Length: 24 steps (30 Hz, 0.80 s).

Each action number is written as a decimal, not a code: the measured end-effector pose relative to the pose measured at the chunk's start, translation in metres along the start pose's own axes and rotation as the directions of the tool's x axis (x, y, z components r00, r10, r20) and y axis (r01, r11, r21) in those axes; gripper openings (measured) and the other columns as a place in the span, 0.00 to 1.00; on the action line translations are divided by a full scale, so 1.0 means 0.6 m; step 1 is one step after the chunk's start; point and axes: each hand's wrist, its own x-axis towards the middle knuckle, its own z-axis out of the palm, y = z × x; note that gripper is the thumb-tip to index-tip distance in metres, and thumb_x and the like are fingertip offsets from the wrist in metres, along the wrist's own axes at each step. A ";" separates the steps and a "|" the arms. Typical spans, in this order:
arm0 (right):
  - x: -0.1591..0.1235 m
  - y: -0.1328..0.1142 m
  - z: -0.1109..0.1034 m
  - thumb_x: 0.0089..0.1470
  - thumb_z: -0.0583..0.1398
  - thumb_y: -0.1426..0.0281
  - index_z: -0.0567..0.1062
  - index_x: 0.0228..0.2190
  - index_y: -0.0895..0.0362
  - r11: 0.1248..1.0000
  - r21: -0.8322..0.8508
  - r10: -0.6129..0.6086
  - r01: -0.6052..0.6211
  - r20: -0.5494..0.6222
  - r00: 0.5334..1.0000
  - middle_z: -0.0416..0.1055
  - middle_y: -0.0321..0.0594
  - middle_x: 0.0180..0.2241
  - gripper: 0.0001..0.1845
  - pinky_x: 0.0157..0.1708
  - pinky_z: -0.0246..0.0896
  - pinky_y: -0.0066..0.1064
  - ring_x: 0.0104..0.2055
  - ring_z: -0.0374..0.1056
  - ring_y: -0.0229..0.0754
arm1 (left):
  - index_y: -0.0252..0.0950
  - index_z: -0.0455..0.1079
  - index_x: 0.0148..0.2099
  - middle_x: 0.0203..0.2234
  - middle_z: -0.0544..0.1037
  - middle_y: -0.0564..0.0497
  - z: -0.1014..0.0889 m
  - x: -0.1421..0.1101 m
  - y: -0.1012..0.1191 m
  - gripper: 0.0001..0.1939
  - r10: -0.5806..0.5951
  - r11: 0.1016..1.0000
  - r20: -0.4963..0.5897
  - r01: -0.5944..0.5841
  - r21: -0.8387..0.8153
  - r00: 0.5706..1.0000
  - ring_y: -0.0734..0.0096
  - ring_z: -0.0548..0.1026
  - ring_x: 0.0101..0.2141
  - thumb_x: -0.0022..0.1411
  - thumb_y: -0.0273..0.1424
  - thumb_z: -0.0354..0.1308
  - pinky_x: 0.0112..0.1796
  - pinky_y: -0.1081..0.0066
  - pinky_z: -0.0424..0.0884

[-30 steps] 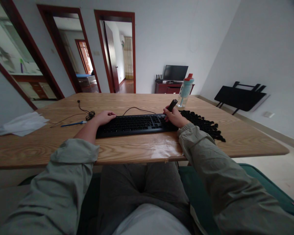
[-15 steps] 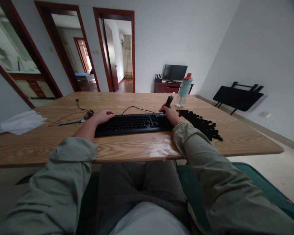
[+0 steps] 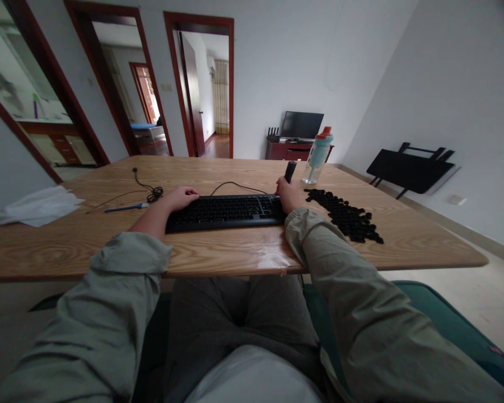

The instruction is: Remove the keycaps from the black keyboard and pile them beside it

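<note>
Indoors; black keyboard (image 3: 227,213) on wooden table (image 3: 218,253); pale wall (image 3: 294,56).

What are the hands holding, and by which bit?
The right hand grips a black stick-like tool below its raised top end. The left hand is at the left end of the keyboard; gripping unclear.

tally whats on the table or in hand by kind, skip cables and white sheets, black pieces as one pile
Keyboard: 1
Black tool in right hand: 1
Pile of small black pieces: 1
Bottle: 1
Thin blue tool: 1
Total: 5
</note>
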 end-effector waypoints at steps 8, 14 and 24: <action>0.017 0.010 0.014 0.52 0.55 0.64 0.65 0.21 0.56 0.973 -0.211 -0.107 0.096 -0.042 0.993 0.57 0.34 0.18 0.12 0.19 0.47 0.28 0.21 0.54 0.35 | 0.34 0.78 0.43 0.42 0.81 0.45 0.007 0.004 -0.008 0.18 0.023 1.000 0.008 -0.023 -0.022 1.000 0.60 0.78 0.43 0.58 0.39 0.54 0.46 0.68 0.72; 0.004 -0.003 0.027 0.52 0.57 0.65 0.62 0.17 0.55 0.900 -0.373 -0.230 0.224 0.030 0.973 0.56 0.35 0.17 0.15 0.23 0.46 0.30 0.22 0.52 0.36 | 0.35 0.78 0.43 0.41 0.82 0.46 0.006 0.006 -0.009 0.18 0.012 1.000 0.004 -0.012 -0.003 1.000 0.61 0.78 0.41 0.58 0.39 0.55 0.45 0.69 0.72; 0.009 -0.044 0.006 0.49 0.58 0.66 0.66 0.23 0.56 0.977 0.176 -0.139 0.120 0.096 0.986 0.57 0.31 0.17 0.08 0.29 0.66 0.29 0.20 0.56 0.33 | 0.35 0.78 0.42 0.41 0.82 0.45 0.004 0.000 -0.006 0.17 0.036 0.999 0.003 -0.036 -0.041 0.999 0.59 0.78 0.43 0.57 0.39 0.55 0.46 0.69 0.71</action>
